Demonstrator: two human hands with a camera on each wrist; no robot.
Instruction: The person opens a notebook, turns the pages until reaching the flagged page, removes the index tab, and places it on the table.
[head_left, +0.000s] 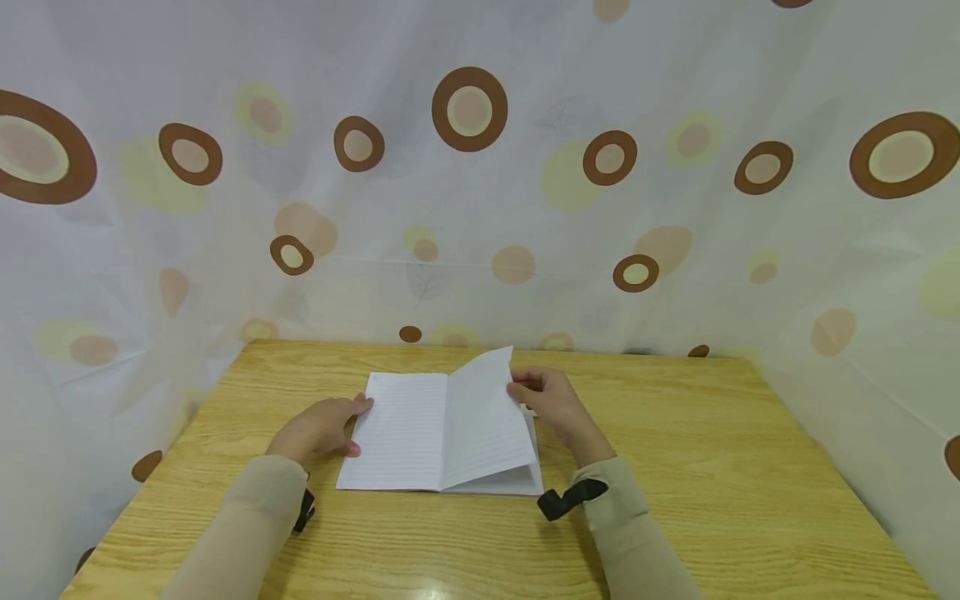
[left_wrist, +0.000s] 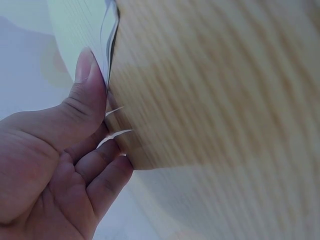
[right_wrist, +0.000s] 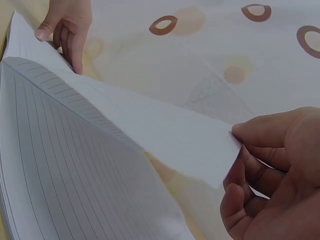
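An open notebook (head_left: pixel 401 429) with ruled white pages lies on the wooden table. At its left edge rests my left hand (head_left: pixel 322 425); in the left wrist view the thumb (left_wrist: pixel 89 75) lies on the page edge and the other fingers reach down beside it. My right hand (head_left: pixel 551 404) pinches the outer edge of one lifted page (head_left: pixel 487 417) between thumb and fingers. The right wrist view shows that page (right_wrist: pixel 165 130) raised at a slant above the ruled sheet (right_wrist: pixel 75 165) beneath, with the right hand (right_wrist: pixel 280 170) at its corner.
The wood-grain table (head_left: pixel 712 483) extends around the notebook on every side. Behind it and at both sides hangs a pale curtain (head_left: pixel 480 200) with brown ring patterns. Black straps (head_left: pixel 573 497) sit on both wrists over beige sleeves.
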